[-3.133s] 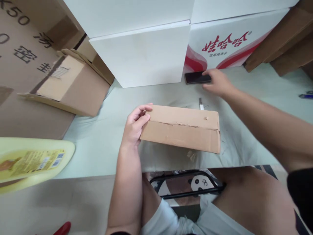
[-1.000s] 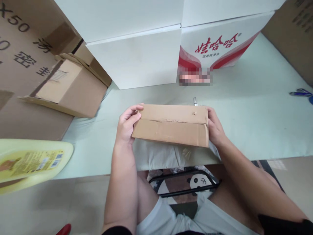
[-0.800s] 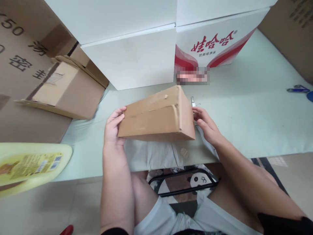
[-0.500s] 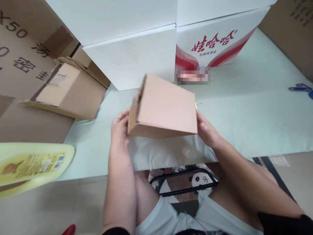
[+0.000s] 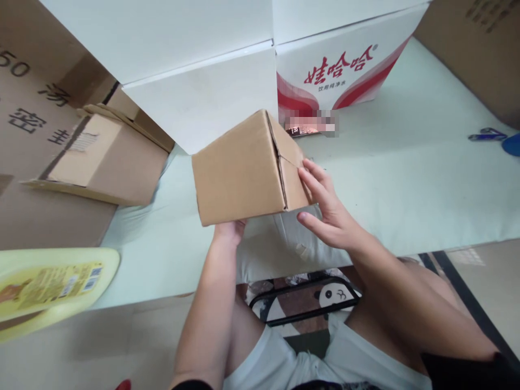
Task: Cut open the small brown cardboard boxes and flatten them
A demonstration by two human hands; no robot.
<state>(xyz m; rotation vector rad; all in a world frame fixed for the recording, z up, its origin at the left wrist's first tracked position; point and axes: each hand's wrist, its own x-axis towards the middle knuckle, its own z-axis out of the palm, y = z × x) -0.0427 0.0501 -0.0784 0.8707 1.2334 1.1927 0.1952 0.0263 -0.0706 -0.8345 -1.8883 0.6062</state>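
A small brown cardboard box [image 5: 239,170] is held up off the pale green table [image 5: 406,184], tilted, with its seamed flap end turned to the right. My left hand [image 5: 229,230] supports it from underneath, mostly hidden by the box. My right hand [image 5: 325,203] rests its spread fingers flat against the flap end, thumb stretched below. A phone [image 5: 311,125], partly blurred, lies behind the box against the white cartons.
White cartons [image 5: 203,97], one with red print [image 5: 345,70], stand at the back. An open brown carton [image 5: 105,157] lies on its side at left. A yellow bottle [image 5: 49,281] is at lower left. A blue pen [image 5: 485,135] lies far right.
The box was lifted off the table and turned; its flap end now faces right. My right hand left the phone and came to the box; my left hand moved under it.
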